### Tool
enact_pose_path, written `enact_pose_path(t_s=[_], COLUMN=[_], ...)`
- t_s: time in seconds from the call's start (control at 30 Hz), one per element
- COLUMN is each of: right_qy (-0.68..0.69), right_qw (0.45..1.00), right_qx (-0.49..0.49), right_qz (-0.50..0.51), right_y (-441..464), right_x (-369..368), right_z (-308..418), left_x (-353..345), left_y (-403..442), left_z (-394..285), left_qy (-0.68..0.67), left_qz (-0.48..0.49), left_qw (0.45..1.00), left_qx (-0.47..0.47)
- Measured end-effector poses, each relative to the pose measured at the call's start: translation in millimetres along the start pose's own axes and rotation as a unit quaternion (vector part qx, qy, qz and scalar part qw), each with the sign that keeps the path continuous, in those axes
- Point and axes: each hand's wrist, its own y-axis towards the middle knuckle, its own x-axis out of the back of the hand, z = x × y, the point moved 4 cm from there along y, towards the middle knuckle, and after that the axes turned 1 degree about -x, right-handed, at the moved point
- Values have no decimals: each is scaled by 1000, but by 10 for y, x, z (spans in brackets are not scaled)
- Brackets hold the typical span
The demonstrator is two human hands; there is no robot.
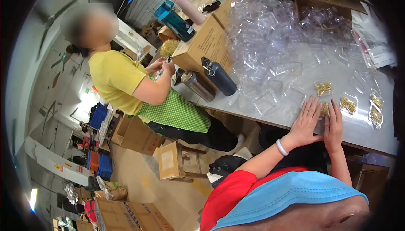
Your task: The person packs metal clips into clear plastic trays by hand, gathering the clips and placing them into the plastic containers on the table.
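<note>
My left hand (304,122), with a pale bangle at the wrist, lies flat at the table's edge, its fingers stretched out. Beside it my right hand (334,126) has its fingers extended too. Between the fingertips sits a small clear plastic box (324,109) of gold-coloured pieces, partly covered; whether the fingers press on it I cannot tell. Just beyond is another box of gold pieces (323,88). To the right lie one more filled box (348,104) and a pair of filled boxes (376,116), close together.
A big heap of clear boxes (265,36) covers the far part of the metal table (303,66). Dark bottle (220,77), steel tumbler (198,86) and carton (202,43) stand at left. A co-worker (122,79) in a green apron stands there, near a stool (179,161).
</note>
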Motion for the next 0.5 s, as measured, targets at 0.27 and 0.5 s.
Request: enact_pose_path(t_s=[0.27, 0.5], right_qy=[122, 304], right_qw=[987, 936], right_qx=[-86, -143], right_qz=[-60, -104], right_y=[-17, -41], right_x=[132, 145], right_z=[-177, -265], left_x=[-23, 160], left_y=[-66, -153], left_z=[238, 590], left_qy=[-106, -766], left_qz=[-32, -252], left_qw=[994, 578], left_qx=[13, 127])
